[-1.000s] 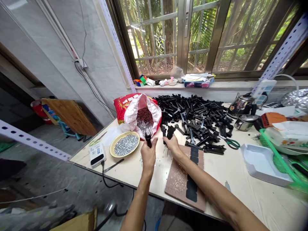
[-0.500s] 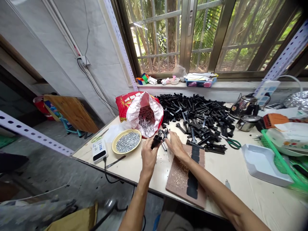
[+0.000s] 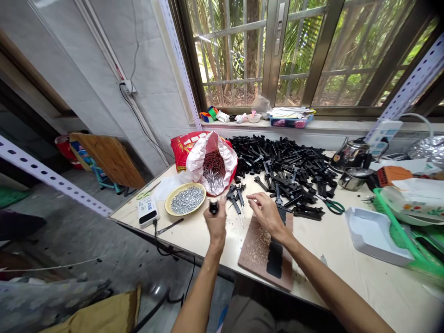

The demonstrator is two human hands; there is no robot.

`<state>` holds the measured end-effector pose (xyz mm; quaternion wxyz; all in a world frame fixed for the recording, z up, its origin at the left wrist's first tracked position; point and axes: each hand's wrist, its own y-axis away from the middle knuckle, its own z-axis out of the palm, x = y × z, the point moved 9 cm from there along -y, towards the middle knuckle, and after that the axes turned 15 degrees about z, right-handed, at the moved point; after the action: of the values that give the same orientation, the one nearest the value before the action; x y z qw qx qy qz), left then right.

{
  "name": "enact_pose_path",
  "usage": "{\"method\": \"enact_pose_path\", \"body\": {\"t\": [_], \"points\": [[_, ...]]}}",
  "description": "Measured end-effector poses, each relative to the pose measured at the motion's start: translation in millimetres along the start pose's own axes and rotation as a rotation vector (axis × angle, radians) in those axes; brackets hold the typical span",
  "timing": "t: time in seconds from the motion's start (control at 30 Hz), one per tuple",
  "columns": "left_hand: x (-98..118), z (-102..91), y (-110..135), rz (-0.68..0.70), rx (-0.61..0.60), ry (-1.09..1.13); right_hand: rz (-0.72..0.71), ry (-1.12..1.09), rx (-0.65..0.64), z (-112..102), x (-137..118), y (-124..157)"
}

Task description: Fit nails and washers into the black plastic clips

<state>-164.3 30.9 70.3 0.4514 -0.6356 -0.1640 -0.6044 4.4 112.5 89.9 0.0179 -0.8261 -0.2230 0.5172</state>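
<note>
My left hand (image 3: pixel 216 223) is closed round a small black plastic part (image 3: pixel 213 207) that sticks up out of the fist. My right hand (image 3: pixel 266 211) hovers over the far edge of a brown board (image 3: pixel 257 247), fingers loosely apart and pointing left, with nothing in it. Just beyond both hands lie a few black parts with metal pins (image 3: pixel 236 195) on the table. A big heap of black plastic parts (image 3: pixel 284 169) fills the back of the table (image 3: pixel 350 268). An open red and white bag of nails (image 3: pixel 212 162) stands at the left of the heap.
A yellow dish of small metal bits (image 3: pixel 184 199) sits left of my hands, beside a power bank (image 3: pixel 148 212) with a cable. Green scissors (image 3: pixel 331 205), a white tray (image 3: pixel 374 236), a green basket (image 3: pixel 405 231) and metal pots (image 3: pixel 352 159) stand to the right. Window sill behind.
My right hand has let go of the pinned black parts, which now lie on the table, and drew back over the board. My left hand turned its black part upright.
</note>
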Motion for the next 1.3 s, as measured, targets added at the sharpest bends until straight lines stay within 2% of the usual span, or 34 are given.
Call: {"method": "enact_pose_path", "body": {"t": [0.1,0.27,0.4,0.47,0.6,0.77,0.83,0.9,1.0,1.07,1.17,1.23,1.3], "points": [[12,7.9,8,0.041,-0.01,0.046,0.017,-0.021,-0.002,-5,0,7],[31,12.5,17,0.192,-0.164,-0.159,0.035,-0.038,0.014,-14,9,18],[39,9.4,15,0.33,-0.176,-0.222,0.044,-0.018,0.015,-16,17,26],[36,9.1,12,0.324,-0.169,-0.197,0.044,-0.023,0.012,-15,19,30],[24,8.4,8,0.189,-0.129,-0.124,0.033,-0.022,0.006,-14,20,34],[31,19.3,15,0.237,-0.21,-0.143,0.01,-0.009,0.024,-15,20,35],[30,22.6,16,0.217,-0.23,-0.092,0.006,-0.008,0.027,-14,22,36],[20,23.6,13,0.092,-0.216,0.034,0.005,-0.014,0.043,-16,24,38],[1,30.7,7,-0.219,-0.193,0.359,-0.054,-0.005,0.079,-20,21,41],[-6,40.4,10,-0.455,-0.191,0.587,-0.19,0.041,0.084,-20,9,46],[-5,55.2,28,-0.769,-0.169,0.845,-0.493,0.143,0.066,-15,-17,64],[-1,65.2,46,-0.921,-0.164,0.948,-0.656,0.175,0.058,-12,-28,78],[2,74.9,66,-1.037,-0.168,1.007,-0.75,0.185,0.076,-13,-33,91]]}}
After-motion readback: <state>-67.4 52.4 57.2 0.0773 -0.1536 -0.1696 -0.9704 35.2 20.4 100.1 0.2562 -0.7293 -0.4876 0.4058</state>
